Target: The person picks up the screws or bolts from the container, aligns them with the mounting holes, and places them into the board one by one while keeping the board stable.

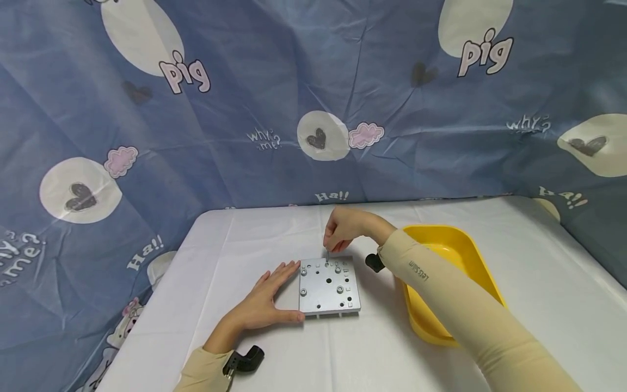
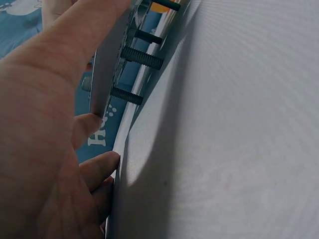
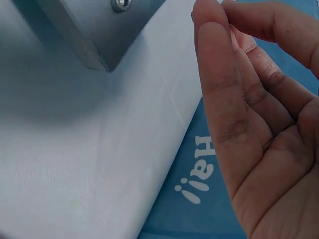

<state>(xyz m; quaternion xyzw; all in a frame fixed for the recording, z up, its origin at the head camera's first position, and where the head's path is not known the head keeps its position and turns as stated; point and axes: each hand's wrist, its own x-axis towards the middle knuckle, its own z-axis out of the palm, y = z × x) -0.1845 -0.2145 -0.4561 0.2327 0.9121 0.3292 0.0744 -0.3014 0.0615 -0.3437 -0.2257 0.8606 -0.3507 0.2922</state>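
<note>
Fingers of the left hand (image 1: 266,305) lie straight against the left edge of the grey metal plate (image 1: 329,287) on the white table (image 1: 539,283); beyond, the right hand (image 1: 343,228) pinches a thin pin (image 1: 326,255) over the plate's far edge.

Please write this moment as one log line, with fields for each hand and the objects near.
left hand: flat, against plate edge | right hand: pinches thin tool over plate | yellow tray: right of plate
</note>
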